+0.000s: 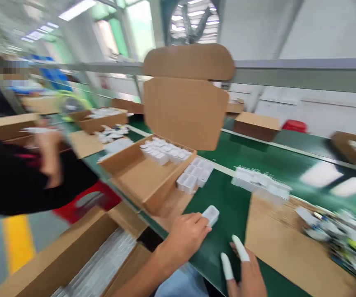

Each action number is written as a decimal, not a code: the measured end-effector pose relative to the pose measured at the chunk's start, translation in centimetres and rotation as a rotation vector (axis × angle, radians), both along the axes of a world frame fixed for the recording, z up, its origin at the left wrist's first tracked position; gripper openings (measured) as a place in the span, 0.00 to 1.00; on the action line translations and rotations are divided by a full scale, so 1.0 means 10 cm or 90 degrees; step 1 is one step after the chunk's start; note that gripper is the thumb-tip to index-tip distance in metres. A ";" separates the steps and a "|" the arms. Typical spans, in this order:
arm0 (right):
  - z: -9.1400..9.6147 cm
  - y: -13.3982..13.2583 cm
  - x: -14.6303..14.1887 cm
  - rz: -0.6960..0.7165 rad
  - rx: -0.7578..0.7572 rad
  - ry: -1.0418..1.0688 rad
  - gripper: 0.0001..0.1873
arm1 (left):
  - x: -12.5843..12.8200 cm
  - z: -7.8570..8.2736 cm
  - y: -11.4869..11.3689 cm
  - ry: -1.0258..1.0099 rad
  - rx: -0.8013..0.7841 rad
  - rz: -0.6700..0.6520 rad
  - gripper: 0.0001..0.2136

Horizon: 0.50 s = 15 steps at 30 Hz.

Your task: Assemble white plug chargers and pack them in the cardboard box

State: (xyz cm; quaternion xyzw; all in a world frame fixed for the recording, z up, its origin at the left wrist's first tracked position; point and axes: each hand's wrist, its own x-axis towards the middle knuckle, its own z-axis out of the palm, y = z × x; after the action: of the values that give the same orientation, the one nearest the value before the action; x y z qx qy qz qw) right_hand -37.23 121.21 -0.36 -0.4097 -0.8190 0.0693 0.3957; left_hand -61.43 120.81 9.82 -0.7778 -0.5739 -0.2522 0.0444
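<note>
My left hand (187, 236) is closed around a small white translucent plastic box (211, 214) over the green table. To its right, my right hand (246, 270) has its fingers apart and holds nothing; white finger covers sit on two of them. Beyond my left hand, a cluster of similar small boxes (196, 173) stands beside an open cardboard carton (157, 198). White packed pieces (165, 150) fill the carton's far part. A row of clear boxes (261, 181) stands ahead of my right hand, at the far end of a flat cardboard sheet (277, 239).
A pile of small mixed parts (341, 235) lies at the right. An open carton of clear plastic pieces (103, 264) stands low at the left. Another person's blurred arm (50, 152) reaches in near a red stool (91, 200). A raised carton lid (187, 107) stands behind.
</note>
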 end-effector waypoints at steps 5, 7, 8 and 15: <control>0.43 -0.17 -0.25 -0.065 -0.018 -0.010 0.27 | 0.10 -0.27 0.14 -0.182 0.117 -0.073 0.11; 0.50 -0.21 -0.26 -0.075 -0.055 -0.019 0.29 | 0.11 -0.38 0.17 -0.234 0.133 -0.080 0.13; 0.52 -0.22 -0.23 -0.076 -0.078 -0.021 0.30 | 0.11 -0.43 0.17 -0.254 0.130 -0.073 0.15; 0.73 0.13 0.52 -0.202 -0.015 -0.150 0.28 | 0.10 -0.59 0.07 -0.376 -0.088 -0.008 0.24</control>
State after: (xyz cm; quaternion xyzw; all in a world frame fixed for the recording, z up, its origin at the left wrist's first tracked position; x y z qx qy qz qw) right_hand -32.05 122.49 6.99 -0.5436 -0.7838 -0.0333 0.2982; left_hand -60.46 121.48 3.88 -0.6755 -0.5731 -0.4280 -0.1792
